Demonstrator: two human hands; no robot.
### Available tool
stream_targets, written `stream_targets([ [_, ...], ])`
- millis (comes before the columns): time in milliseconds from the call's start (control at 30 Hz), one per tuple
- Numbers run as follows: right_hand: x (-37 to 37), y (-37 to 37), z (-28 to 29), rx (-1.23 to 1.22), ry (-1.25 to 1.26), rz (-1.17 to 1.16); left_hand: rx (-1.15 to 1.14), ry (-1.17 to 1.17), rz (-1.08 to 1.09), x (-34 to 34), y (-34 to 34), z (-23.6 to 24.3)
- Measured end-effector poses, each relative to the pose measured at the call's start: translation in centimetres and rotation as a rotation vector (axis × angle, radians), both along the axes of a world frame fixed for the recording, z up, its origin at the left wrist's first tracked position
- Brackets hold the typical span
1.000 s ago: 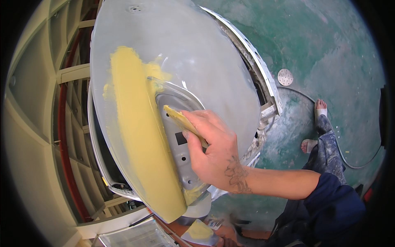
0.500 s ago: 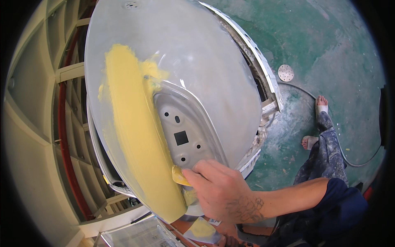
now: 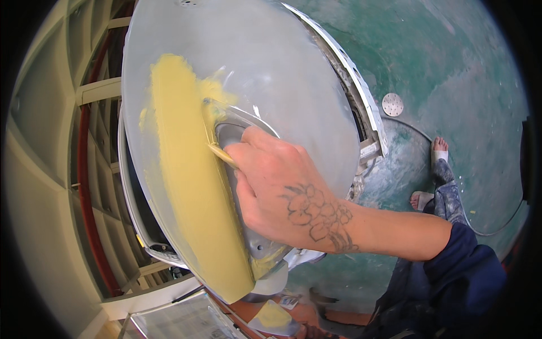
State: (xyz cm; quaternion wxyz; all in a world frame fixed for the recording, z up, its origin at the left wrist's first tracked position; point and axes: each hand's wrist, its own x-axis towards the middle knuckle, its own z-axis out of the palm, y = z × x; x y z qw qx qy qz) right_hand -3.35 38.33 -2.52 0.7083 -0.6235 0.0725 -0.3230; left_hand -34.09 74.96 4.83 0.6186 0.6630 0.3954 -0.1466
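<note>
A grey car body panel [image 3: 293, 113] carries a long, smooth strip of yellow body filler [image 3: 192, 192] along its raised left part, with thinner smears around it. My right hand [image 3: 276, 181] pinches a small yellow filler spreader [image 3: 223, 155]. The spreader's edge lies at the strip's right border, by the upper end of a recess [image 3: 228, 133] that my hand mostly covers. At the lower edge, my left hand [image 3: 310, 332], dim and partly cut off, grips a pale mixing board [image 3: 291, 327] with a patch of yellow filler on it.
A ribbed cream wall frame [image 3: 99, 90] with a red pipe [image 3: 84, 169] stands left. On the green floor [image 3: 451, 85] at right are a perforated round disc [image 3: 392, 104] and a grey hose [image 3: 415, 129]. A clear-topped frame [image 3: 180, 319] is at the bottom.
My right hand and the spreader have moved up along the strip's right border, from the recess's lower end to its upper end. The view has shifted slightly.
</note>
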Motion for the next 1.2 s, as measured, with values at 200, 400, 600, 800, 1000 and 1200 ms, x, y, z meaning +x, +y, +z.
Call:
stream_targets([
  [200,-5.1,3.9,0.1,-0.083,-0.019,0.094,-0.005,0.002,0.016,-0.3,-0.1,-0.4],
  [400,-9.3,6.1,-0.1,-0.065,0.053,0.267,-0.012,0.0,0.021,-0.3,-0.1,-0.9],
  [600,-3.9,1.0,-0.9,0.091,0.037,-0.007,-0.025,-0.01,0.025,-0.2,0.1,-1.6],
  [800,1.5,-1.9,-0.3,-0.001,0.011,-0.021,-0.022,-0.008,0.027,-0.3,0.1,-1.8],
  [1000,-2.9,0.9,0.9,0.005,-0.036,0.07,-0.023,-0.007,0.046,-0.7,-0.2,-1.9],
  [1200,-7.0,4.1,0.7,-0.03,0.011,0.246,-0.016,-0.011,0.062,-1.1,-0.5,-2.0],
])
